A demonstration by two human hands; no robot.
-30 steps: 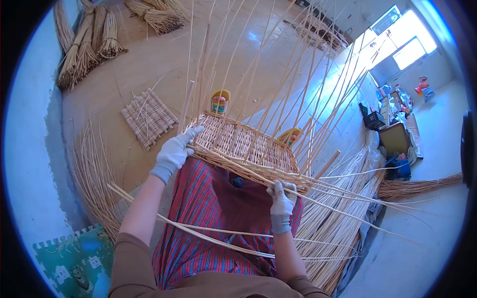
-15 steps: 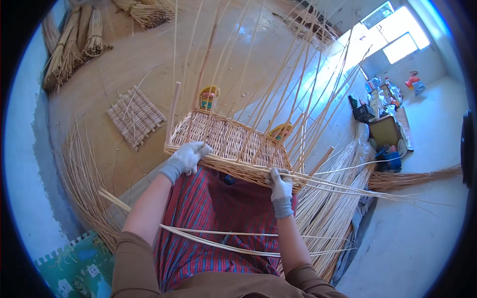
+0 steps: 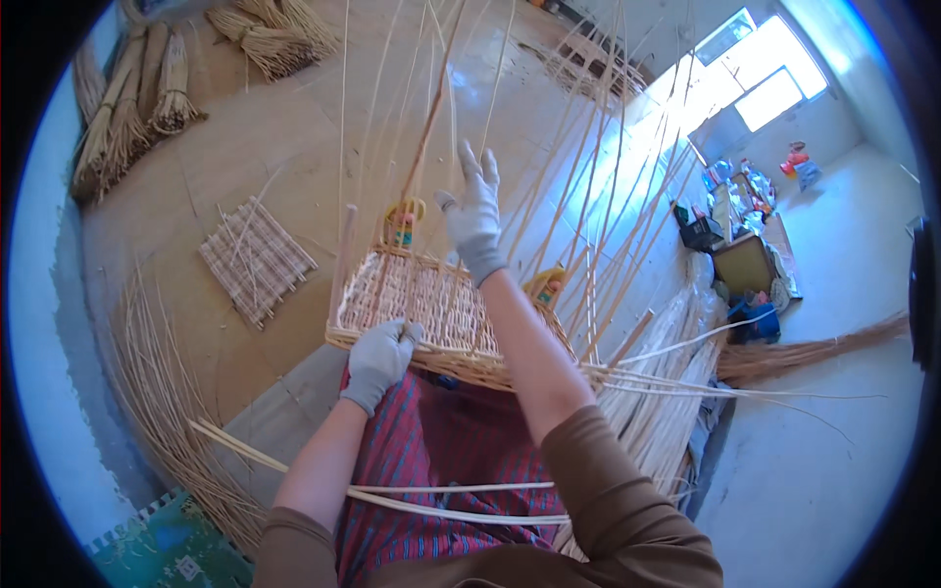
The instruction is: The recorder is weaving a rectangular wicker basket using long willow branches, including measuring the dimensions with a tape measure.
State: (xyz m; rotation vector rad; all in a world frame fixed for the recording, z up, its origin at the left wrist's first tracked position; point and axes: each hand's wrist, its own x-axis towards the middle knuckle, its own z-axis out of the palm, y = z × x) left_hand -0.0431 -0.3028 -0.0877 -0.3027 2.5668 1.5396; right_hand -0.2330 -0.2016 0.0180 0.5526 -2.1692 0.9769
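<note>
A woven rattan basket [image 3: 459, 312], with long upright stakes rising from it, sits at the front of my lap on a red striped cloth [image 3: 446, 431]. My left hand [image 3: 380, 365], in a pale glove, is closed on the basket's near rim at its left part. My right hand [image 3: 475, 211], also gloved, is raised above the basket among the upright canes [image 3: 441, 78], fingers apart; I see nothing held in it. My right forearm hides part of the weave. Loose canes trail from the basket's right end, and a few pale canes [image 3: 451, 505] cross my lap.
A woven square panel [image 3: 255, 260] lies on the floor, left. Cane bundles lie at back left [image 3: 127, 118] and beside me [image 3: 657, 431]. Two small yellow containers [image 3: 400, 225] stand behind the basket. A green mat [image 3: 167, 544] is lower left, cluttered furniture [image 3: 740, 265] right, a window [image 3: 765, 93] beyond.
My right hand has left the rim and risen up and leftward among the upright canes, opening. My left hand still grips the rim, slightly lower in view.
</note>
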